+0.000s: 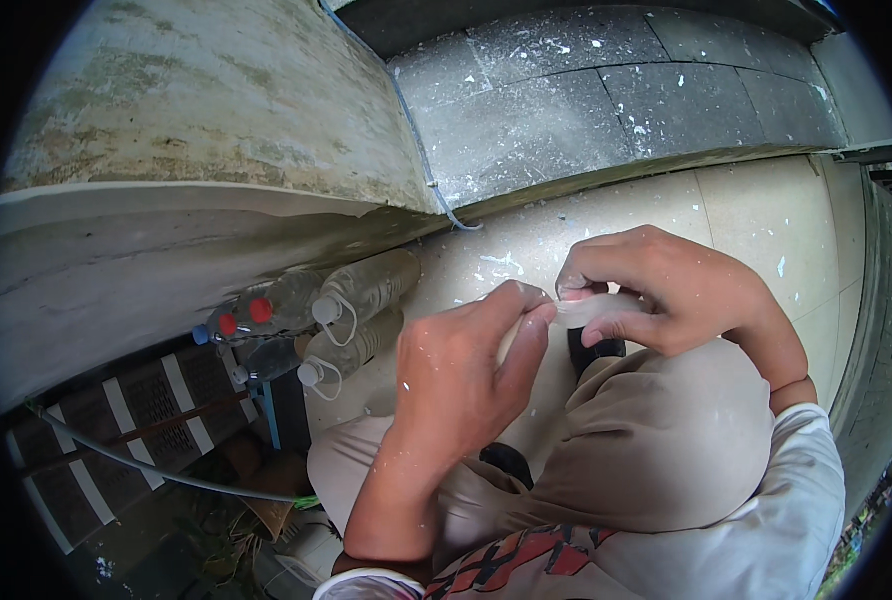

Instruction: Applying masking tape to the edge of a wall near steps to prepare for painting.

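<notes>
Both hands meet in front of my knees, pinching a whitish, flimsy strip (594, 309) stretched between them. Its exact kind I cannot make out. My left hand (466, 365) closes thumb and fingertips on one end, and part of the strip is hidden behind those fingers. On the other side, my right hand (671, 288) curls round the strip, with its thumb below and index finger above. White specks dot the skin of both hands.
Several clear plastic bottles (371, 278) lie at the left by a stained wall (216, 100). A grey tiled step (536, 110) spattered with white rises ahead. A thin hose (166, 468) crosses the lower left. Pale floor tiles (756, 225) extend right.
</notes>
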Demonstrator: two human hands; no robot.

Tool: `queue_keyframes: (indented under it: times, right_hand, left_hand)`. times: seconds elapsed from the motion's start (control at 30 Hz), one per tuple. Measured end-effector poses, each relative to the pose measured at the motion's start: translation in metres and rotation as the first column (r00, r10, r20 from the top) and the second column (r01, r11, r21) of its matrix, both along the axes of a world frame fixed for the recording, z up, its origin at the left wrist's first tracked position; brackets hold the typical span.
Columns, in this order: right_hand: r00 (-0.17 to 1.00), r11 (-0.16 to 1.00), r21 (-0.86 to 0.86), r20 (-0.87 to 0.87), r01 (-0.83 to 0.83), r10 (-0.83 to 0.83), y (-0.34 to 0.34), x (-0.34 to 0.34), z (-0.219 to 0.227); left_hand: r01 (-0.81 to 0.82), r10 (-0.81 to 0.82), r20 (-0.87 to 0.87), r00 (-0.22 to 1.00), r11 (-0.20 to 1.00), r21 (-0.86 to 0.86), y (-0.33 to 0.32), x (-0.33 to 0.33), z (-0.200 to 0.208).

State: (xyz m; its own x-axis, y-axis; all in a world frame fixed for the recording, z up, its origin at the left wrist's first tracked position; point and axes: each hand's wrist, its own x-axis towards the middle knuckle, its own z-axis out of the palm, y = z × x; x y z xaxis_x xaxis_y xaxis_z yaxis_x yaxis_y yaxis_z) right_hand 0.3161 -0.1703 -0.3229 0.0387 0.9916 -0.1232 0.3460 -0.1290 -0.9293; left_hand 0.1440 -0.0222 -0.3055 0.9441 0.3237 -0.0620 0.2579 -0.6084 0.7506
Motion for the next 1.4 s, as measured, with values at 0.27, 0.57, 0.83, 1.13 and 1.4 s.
queue_keyframes:
  times: [0.27,0.57,0.83,1.13,1.4]
  right_hand:
    - [0.957,0.971,-0.005,-0.172,0.238,-0.235,-0.020,0.003,-0.008]
    - [0.346,0.406,0.023,-0.570,0.914,-0.745,-0.112,0.030,-0.052]
    - [0.143,0.232,-0.055,-0.643,0.971,-0.753,-0.077,0.011,-0.056]
    - [0.288,0.359,-0.074,-0.460,0.930,-0.840,-0.061,-0.007,-0.072]
    - [0.659,0.798,-0.115,-0.501,0.591,-0.560,-0.015,-0.033,-0.063]
  left_hand:
    - [0.065,-0.063,0.083,0.995,0.998,-0.019,-0.004,0.004,-0.002]
    - [-0.087,0.049,0.569,0.821,0.995,0.040,-0.021,0.045,-0.021]
    - [-0.076,0.002,0.132,0.991,0.826,0.559,0.012,0.148,-0.158]
    - [-0.176,-0.044,0.384,0.922,0.837,0.518,0.003,0.149,-0.165]
    - [0.173,0.126,0.282,0.951,0.538,-0.825,-0.030,-0.001,-0.094]
